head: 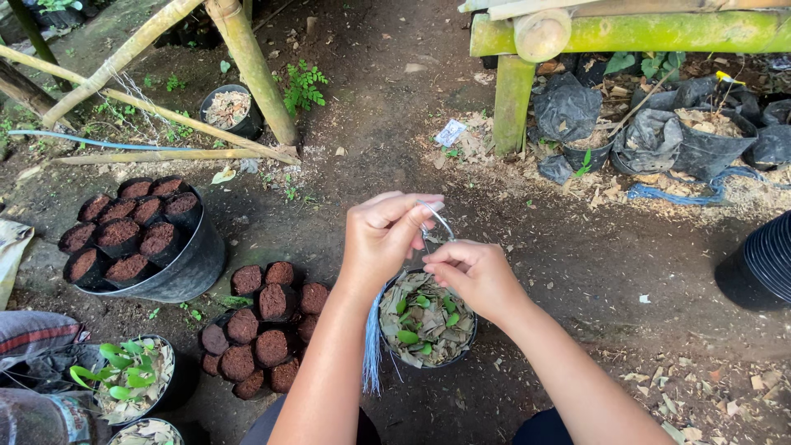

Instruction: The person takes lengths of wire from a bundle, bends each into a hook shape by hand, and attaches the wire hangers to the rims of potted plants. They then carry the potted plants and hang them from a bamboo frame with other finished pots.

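Pot (427, 323) on the ground between the knees, already filled with dry and green leaves. Left hand (381, 235) and right hand (471, 274) both pinch a thin wire (438, 221) above it (blue strands (372, 350) dangle below the left wrist); wire not yet fastened.

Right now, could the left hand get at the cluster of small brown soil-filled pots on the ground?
Probably yes: the small brown pots lie just left of the left hand with nothing between, though its fingers pinch a thin wire.
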The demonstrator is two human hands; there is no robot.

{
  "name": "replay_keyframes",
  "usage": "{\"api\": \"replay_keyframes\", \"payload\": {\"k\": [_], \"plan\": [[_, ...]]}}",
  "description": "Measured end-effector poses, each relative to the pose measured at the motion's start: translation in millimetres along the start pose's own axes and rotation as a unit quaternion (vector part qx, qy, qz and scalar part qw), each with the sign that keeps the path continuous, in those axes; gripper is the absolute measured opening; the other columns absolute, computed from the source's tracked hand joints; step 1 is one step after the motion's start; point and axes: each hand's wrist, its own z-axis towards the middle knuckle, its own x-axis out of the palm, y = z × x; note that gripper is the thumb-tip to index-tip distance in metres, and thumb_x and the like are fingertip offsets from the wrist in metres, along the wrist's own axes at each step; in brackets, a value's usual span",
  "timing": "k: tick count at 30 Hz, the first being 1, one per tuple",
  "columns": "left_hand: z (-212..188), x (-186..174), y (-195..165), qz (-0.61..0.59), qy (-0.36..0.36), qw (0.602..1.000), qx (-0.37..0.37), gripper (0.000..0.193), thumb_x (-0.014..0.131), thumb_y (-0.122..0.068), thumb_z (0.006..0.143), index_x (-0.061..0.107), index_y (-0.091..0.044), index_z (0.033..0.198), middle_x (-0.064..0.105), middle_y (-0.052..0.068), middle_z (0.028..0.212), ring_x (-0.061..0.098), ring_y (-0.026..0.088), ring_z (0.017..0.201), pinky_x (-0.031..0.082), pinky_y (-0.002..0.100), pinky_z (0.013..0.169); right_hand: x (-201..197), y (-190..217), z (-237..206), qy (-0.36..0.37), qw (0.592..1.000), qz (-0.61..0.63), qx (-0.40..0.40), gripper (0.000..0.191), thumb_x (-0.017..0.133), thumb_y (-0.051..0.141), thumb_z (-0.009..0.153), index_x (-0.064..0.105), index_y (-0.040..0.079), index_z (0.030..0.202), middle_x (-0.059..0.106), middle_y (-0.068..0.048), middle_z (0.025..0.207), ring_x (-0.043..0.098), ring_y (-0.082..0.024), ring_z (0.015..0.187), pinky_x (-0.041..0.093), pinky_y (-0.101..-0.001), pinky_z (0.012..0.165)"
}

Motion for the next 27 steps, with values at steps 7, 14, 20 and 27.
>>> {"api": "replay_keyframes", "payload": {"k": [7,14,20,27], "plan": [[-4.7,2.7,0.6,-0.026,-0.006,0.999,0.017,0.016,0.070,-0.012,0.097,0.081,-0.007,0.108,0.069,0.002,0.085,0.062,0.003,0.061,0.050,0.018,0.048,14.4,5.1,-5.5,-0.005,1.000,0.014,0.019,0.006,0.076,0.006,0.088,0.076,0.001,0.092,0.073,-0.002,0.078,0.066,-0.006,0.067,0.055,-0.0245,0.060],[-3.1,4.7,2.4,-0.012,-0.051,0.999,-0.011,0.016,0.070,-0.013,0.096,0.081,-0.007,0.108,0.071,0.002,0.083,0.061,0.003,0.057,0.051,0.020,0.047,-31.8,50.6,-20.4,-0.090,0.983,0.108,-0.117,0.023,0.062,0.006,0.102,0.071,0.006,0.123,0.073,-0.004,0.110,0.065,-0.007,0.089,0.056,-0.0247,0.077],[-5.8,16.5,10.7,0.103,-0.059,0.987,0.109,0.015,0.072,-0.012,0.098,0.081,-0.009,0.109,0.073,0.002,0.086,0.066,0.005,0.068,0.053,0.020,0.057,-18.0,80.6,-28.8,-0.112,0.971,-0.055,-0.204,0.021,0.078,0.006,0.087,0.073,0.004,0.107,0.072,-0.007,0.106,0.065,-0.009,0.075,0.053,-0.0234,0.061],[-4.5,16.2,21.0,0.044,-0.008,0.997,-0.062,0.017,0.071,-0.014,0.093,0.082,-0.010,0.106,0.076,0.007,0.092,0.067,0.014,0.068,0.056,0.030,0.058,-16.9,83.2,-27.8,-0.135,0.978,-0.026,-0.159,0.014,0.069,0.003,0.095,0.076,0.001,0.107,0.075,-0.005,0.092,0.070,-0.008,0.076,0.058,-0.0229,0.067]]}}
